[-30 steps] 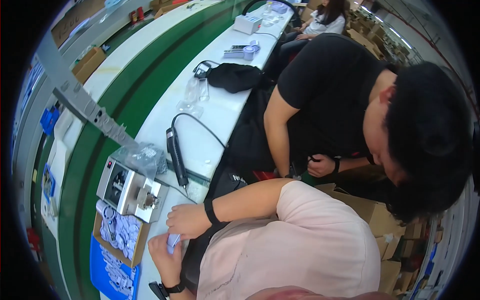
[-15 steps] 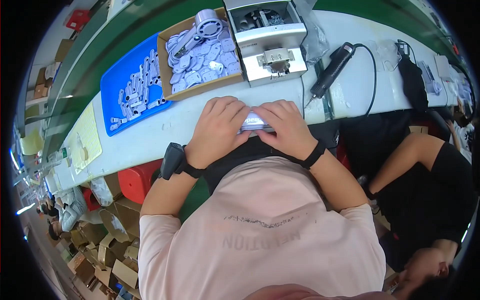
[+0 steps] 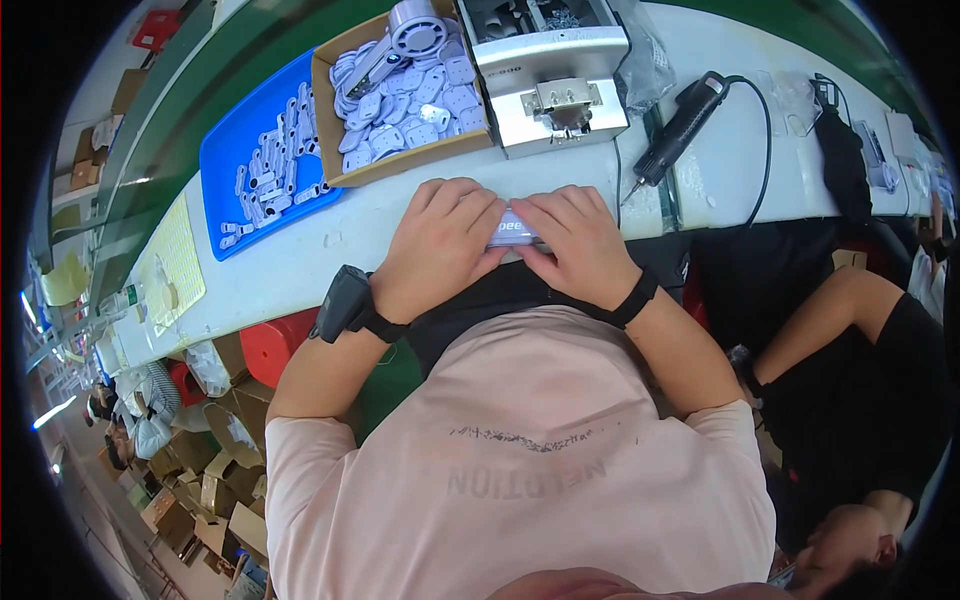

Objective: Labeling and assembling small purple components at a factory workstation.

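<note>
At the front edge of the white worktable, my left hand point(image 3: 440, 245) and my right hand point(image 3: 582, 245) are closed on one pale purple plastic part point(image 3: 513, 231). Fingers curl over its far side while the thumbs press from the near side. Most of the part is hidden by the hands; a smooth, shiny strip with lettering shows between them. Beyond the hands stands a cardboard box point(image 3: 412, 170) filled with flat, pale purple plastic pieces point(image 3: 400, 112). A small handheld fan point(image 3: 419, 38) lies on top of these pieces.
Left of the box lies a blue tray point(image 3: 214, 205) with small purple parts. A silver screw feeder point(image 3: 553, 70) stands behind my right hand. A black electric screwdriver point(image 3: 684, 130) with a cord lies right of it. A person point(image 3: 860, 390) sits close on the right.
The whole view has shifted slightly. Both hands still grip the plastic part, and its visible strip looks tilted a little differently. Nothing has been let go.
</note>
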`<state>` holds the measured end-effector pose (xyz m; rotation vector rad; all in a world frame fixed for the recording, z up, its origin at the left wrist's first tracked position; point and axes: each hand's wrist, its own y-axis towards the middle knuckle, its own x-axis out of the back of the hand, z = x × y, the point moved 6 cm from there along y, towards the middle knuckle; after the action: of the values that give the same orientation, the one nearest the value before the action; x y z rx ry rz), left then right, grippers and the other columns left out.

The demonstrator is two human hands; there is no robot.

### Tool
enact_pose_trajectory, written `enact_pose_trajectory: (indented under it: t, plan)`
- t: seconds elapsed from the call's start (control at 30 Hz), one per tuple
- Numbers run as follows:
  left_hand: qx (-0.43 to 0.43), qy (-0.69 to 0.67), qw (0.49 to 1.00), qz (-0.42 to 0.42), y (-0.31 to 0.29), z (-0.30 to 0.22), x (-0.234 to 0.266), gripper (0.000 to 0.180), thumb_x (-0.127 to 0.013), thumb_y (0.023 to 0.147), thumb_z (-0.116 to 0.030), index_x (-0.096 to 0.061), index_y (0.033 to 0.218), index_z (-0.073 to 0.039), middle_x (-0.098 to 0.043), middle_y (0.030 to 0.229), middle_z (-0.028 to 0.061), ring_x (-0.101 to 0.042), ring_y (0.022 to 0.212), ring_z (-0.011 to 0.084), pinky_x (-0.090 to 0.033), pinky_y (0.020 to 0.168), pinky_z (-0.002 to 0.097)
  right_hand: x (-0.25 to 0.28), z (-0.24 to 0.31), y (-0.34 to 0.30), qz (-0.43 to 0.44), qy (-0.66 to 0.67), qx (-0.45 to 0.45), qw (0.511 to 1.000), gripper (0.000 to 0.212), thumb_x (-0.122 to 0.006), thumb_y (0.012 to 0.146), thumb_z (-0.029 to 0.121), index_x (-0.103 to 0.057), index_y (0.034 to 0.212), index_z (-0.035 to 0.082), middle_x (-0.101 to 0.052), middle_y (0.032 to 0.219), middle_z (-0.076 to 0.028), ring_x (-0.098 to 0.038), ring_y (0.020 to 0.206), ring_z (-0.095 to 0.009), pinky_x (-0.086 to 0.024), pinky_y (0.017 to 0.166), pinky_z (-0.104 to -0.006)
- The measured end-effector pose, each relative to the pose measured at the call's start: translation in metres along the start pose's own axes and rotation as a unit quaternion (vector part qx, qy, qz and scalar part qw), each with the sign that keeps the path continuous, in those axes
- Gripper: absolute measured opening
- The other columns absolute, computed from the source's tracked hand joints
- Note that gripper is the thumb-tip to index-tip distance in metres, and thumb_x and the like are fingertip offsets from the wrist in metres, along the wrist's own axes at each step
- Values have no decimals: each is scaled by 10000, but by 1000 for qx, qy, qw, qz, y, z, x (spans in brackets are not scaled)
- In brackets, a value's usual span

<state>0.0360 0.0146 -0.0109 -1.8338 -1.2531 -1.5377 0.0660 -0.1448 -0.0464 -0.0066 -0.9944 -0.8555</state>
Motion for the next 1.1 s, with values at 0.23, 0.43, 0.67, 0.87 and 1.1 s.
enact_pose_trajectory:
  t: [0.23,0.43,0.67,0.87,1.1]
  plan:
    - [31,-53,998,-4,-2,2,-2,504,-839,739,-213,-683,1190,-49,-656,1177,85,-588,1167,309,-461,1013,445,2,-3,-2,-5,24,-7,1000,532,-812,779,179,-672,1285,90,-663,1177,-72,-601,1063,-291,-457,950,-420]
    - [49,-56,997,-15,-4,-1,10,475,-830,772,-217,-689,1201,-68,-657,1192,89,-588,1171,321,-462,1012,444,3,-8,-2,-7,41,-8,999,536,-818,780,188,-673,1290,103,-658,1185,-68,-601,1073,-288,-455,957,-414]
    - [60,-63,996,9,-4,7,11,414,-816,799,-240,-710,1158,-64,-670,1168,98,-594,1175,316,-466,1002,444,3,-9,3,-7,66,-2,998,522,-820,783,193,-672,1269,79,-658,1198,-87,-607,1076,-302,-461,947,-423]
    - [33,-95,995,26,9,12,10,383,-803,824,-254,-729,1149,-67,-699,1146,97,-618,1166,314,-483,1003,452,1,-7,1,-16,17,-19,1000,532,-823,780,172,-659,1273,57,-663,1199,-125,-609,1078,-348,-469,936,-435]
    - [44,-92,993,59,-1,15,2,369,-784,857,-301,-729,1143,-75,-706,1154,78,-617,1172,305,-486,983,452,-4,0,0,-6,-1,-21,1000,528,-820,790,162,-659,1279,44,-672,1182,-134,-616,1060,-347,-471,932,-437]
